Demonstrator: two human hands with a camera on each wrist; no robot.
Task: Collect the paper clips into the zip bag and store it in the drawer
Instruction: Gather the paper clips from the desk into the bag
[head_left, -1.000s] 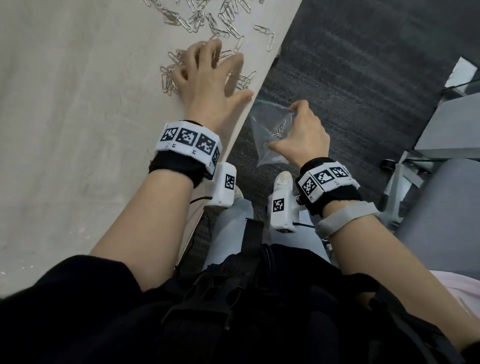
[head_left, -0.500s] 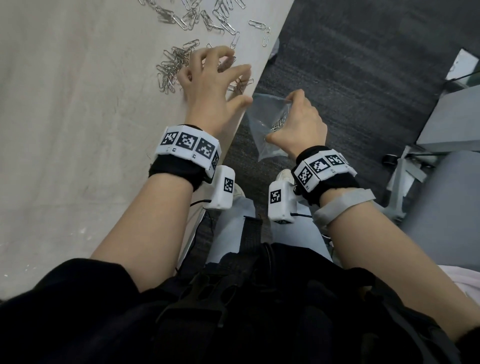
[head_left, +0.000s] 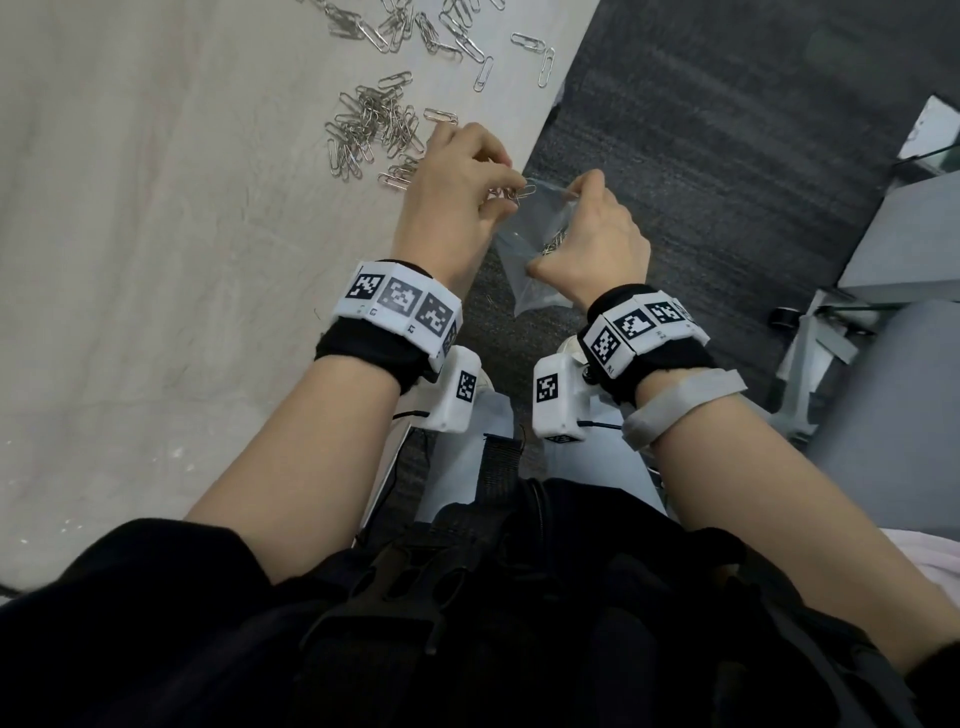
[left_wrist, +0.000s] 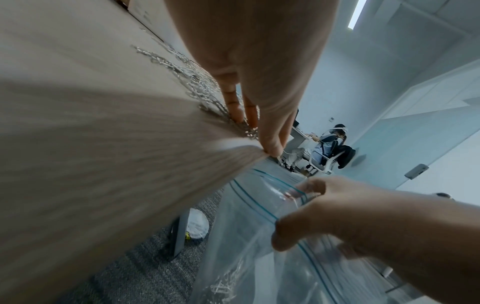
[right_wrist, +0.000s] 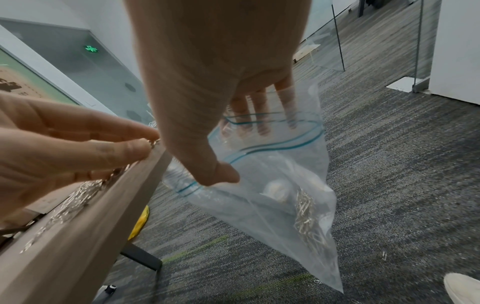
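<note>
Silver paper clips (head_left: 371, 130) lie heaped and scattered on the beige table (head_left: 156, 260) near its right edge. My left hand (head_left: 506, 189) is at that edge, its thumb and curled fingers pinching a small bunch of clips (right_wrist: 153, 142) that pokes out over the rim. My right hand (head_left: 566, 223) holds the clear zip bag (head_left: 530, 249) just off the table, pinching its blue-lined mouth (right_wrist: 272, 144) open right beside the left fingers. More clips (right_wrist: 305, 211) sit low inside the bag. No drawer is in view.
Dark carpet (head_left: 701, 156) lies beyond the table edge, with a few dropped clips (right_wrist: 384, 256) on it. A grey chair (head_left: 893, 415) stands at the right. A table leg (right_wrist: 140, 259) runs under the edge. A person (left_wrist: 327, 144) sits far off.
My left hand has pulled back from the heap to the table edge, its fingers closing from spread to pinching clips. The right hand has brought the bag closer to it.
</note>
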